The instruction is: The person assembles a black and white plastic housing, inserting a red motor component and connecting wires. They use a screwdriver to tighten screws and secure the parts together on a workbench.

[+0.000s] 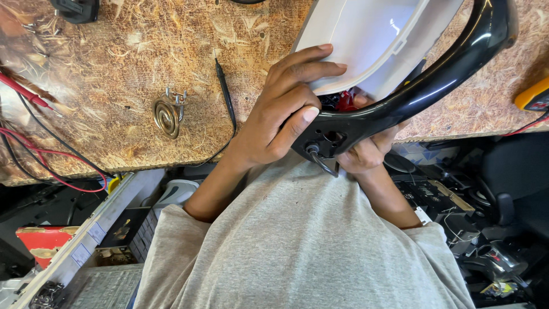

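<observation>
Your left hand (280, 109) grips a white plastic kettle body (366, 40) at the point where its glossy black handle (434, 86) joins on, with the fingers (303, 60) wrapped over the white rim and the thumb pressed against the black part. The kettle is held in the air close to your chest, above the near edge of the chipboard surface (126, 86), with the handle curving away to the upper right.

Your right hand (366, 151) sits underneath the handle's base, mostly hidden by it; its fingers are curled closed against the underside, though whether they hold anything else cannot be made out. A thin metal shaft (321, 163) pokes out of the handle base between your two hands. Some red parts (346, 102) show inside the gap where the body meets the handle.

On the surface to your left lies a coiled metal heating element (167, 114), with a black test probe (225, 94) just beside it. Red and black leads (40, 149) trail across the far left, and a yellow meter (532, 94) rests at the right edge.
</observation>
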